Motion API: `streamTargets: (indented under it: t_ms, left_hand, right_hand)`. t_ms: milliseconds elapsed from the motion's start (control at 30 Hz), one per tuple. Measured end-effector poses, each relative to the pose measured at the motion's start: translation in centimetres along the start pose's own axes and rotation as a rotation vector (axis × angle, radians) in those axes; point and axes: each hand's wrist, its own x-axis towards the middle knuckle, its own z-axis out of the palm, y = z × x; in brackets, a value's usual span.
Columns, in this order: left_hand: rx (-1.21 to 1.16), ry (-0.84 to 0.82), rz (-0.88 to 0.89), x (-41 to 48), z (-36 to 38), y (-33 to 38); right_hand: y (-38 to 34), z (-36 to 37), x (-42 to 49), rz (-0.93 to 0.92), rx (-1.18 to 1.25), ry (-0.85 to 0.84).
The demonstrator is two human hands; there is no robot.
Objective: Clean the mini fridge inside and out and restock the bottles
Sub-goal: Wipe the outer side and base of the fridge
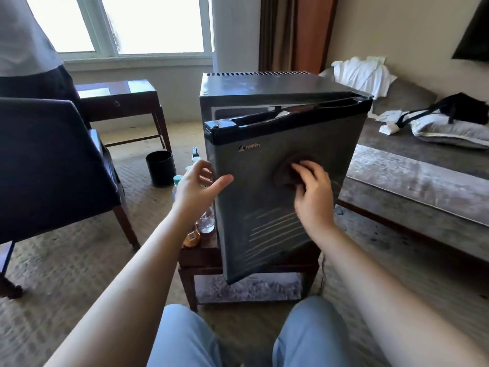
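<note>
A dark grey mini fridge (264,102) stands on a low wooden table (201,258), its door (259,207) swung partly ajar toward me. My right hand (312,192) presses a dark cloth (284,172) flat against the door's front, fingers spread. My left hand (198,186) holds the door's left edge, thumb on the front face and fingers curled behind it. Several bottles (205,221) stand on the table left of the fridge, partly hidden by my left arm; one has an orange label (191,238).
A dark armchair (53,168) is at left, a wooden side table (119,102) and a black bin (160,168) behind it. A grey bed (412,181) with a pillow, a bag and white linen lies at right. Carpet covers the floor.
</note>
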Motion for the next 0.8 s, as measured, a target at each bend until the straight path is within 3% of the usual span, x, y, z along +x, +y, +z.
streamTargets:
  t_ms: [200, 300, 433, 533, 800]
  left_hand:
    - [-0.025, -0.004, -0.020, -0.3, -0.1, 0.1]
    - [0.039, -0.013, -0.046, 0.6, -0.4, 0.3]
    - [0.303, 0.016, -0.023, 2.3, -1.3, 0.5]
    - [0.321, 0.082, -0.050, 3.0, -1.5, -0.2]
    - [0.357, -0.105, -0.125, 2.8, 0.5, -4.5]
  right_hand:
    - [-3.1, -0.7, -0.5, -0.202, 0.025, -0.095]
    - [-3.1, -1.4, -1.5, -0.170, -0.002, -0.163]
    - [-2.2, -2.0, -2.4, -0.087, -0.013, -0.197]
    - [-1.8, -1.4, -2.5, -0.068, 0.008, -0.208]
    - [-1.4, 4.1, -2.0, -0.046, 0.118, -0.314]
